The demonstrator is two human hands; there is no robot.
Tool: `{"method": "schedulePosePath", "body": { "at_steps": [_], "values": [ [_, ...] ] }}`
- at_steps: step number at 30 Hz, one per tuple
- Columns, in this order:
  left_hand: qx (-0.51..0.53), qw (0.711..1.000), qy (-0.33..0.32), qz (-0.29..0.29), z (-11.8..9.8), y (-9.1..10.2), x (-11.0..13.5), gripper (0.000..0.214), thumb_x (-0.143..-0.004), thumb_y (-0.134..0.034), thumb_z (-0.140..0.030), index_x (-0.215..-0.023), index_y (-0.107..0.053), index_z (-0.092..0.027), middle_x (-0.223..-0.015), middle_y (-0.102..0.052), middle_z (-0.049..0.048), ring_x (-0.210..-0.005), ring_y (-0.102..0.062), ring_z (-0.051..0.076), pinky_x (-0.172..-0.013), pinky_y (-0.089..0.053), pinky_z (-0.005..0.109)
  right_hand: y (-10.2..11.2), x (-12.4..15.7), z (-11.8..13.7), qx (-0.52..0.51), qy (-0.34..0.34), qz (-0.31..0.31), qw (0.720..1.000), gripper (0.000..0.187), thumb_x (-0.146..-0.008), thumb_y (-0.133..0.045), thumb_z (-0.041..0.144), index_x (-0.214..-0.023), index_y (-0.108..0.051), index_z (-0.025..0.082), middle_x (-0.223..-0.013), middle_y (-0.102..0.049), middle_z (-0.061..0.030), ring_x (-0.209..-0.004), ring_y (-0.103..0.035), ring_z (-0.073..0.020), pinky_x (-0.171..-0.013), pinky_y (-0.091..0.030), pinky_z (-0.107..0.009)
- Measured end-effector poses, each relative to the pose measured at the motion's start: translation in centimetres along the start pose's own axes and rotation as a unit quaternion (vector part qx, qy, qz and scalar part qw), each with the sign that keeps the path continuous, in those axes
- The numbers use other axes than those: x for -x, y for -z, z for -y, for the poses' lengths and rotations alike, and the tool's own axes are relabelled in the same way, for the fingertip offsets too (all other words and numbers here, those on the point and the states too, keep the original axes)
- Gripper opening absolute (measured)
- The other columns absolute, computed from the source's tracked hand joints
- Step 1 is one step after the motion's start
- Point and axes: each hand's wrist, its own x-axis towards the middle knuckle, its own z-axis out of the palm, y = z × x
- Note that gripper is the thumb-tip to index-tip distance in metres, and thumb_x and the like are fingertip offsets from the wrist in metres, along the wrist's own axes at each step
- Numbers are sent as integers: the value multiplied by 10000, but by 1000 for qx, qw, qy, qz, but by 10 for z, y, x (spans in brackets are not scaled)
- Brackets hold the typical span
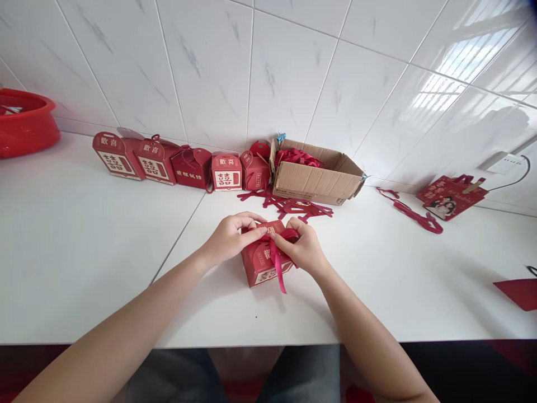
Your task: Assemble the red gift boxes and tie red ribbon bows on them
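A small red gift box (260,264) with gold lettering stands on the white counter (84,252) in front of me. A dark pink ribbon (277,263) runs over its top and hangs down its front. My left hand (230,238) pinches the ribbon at the top of the box, fingers closed. My right hand (302,246) grips the ribbon's other side, fingers curled round it. Both hands meet over the box's top.
Several finished red gift boxes (157,162) line the tiled wall. A cardboard carton (314,179) holds red ribbons, with more ribbons (293,207) loose before it. A red basin (23,120) sits far left. Flat red boxes (453,196) and a ribbon (415,215) lie right.
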Motion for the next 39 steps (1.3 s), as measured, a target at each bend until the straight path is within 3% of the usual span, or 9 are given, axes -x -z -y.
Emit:
{"method": "schedulePosePath", "body": {
  "at_steps": [5, 12, 15, 21, 31, 39],
  "values": [
    [-19, 1000, 10, 5, 0, 1, 1, 390, -806, -607, -430, -542, -502, -163, -1142, -657, 62, -829, -590, 190, -746, -428, 352, 1, 0, 2, -17, -35, 19, 999, 463, -725, -689, 426, -588, -295, 224, -552, -302, 72, -512, -296, -81, -452, -245, -234],
    [-19, 1000, 12, 4, -2, 1, 5, 391, -813, -605, -437, -561, -479, -167, -1173, -665, 69, -918, -621, 227, -804, -423, 377, 5, 1, 4, -78, -92, 37, 992, 548, -678, -752, 490, -592, -285, 217, -542, -330, 75, -500, -313, -71, -447, -239, -226],
    [-16, 1000, 8, 7, -2, 1, 4, 399, -812, -612, -447, -567, -466, -169, -1175, -668, 69, -943, -622, 238, -807, -425, 379, 10, 0, 2, -140, -108, 67, 982, 540, -737, -693, 552, -591, -305, 205, -546, -347, 69, -505, -317, -67, -462, -234, -221],
    [-24, 1000, -2, 13, -2, 1, 4, 388, -813, -609, -451, -573, -478, -175, -1163, -682, 70, -995, -622, 256, -829, -433, 384, 13, -3, -5, -243, -115, 105, 958, 514, -783, -668, 525, -585, -326, 195, -536, -344, 73, -486, -274, -53, -463, -200, -217],
    [-22, 1000, -15, 17, 0, 1, 5, 359, -818, -617, -444, -599, -521, -177, -1177, -687, 81, -1044, -629, 265, -864, -452, 381, 12, -3, -7, -261, -122, 97, 953, 513, -765, -690, 516, -575, -338, 194, -536, -362, 69, -486, -294, -56, -474, -228, -218],
    [-26, 999, -26, 19, 1, 1, 5, 354, -835, -603, -424, -602, -511, -173, -1178, -686, 80, -1011, -635, 250, -851, -446, 373, 12, -3, -10, -325, -118, 109, 932, 499, -781, -695, 453, -573, -320, 197, -536, -346, 71, -488, -293, -63, -491, -232, -226]
  ]
}}
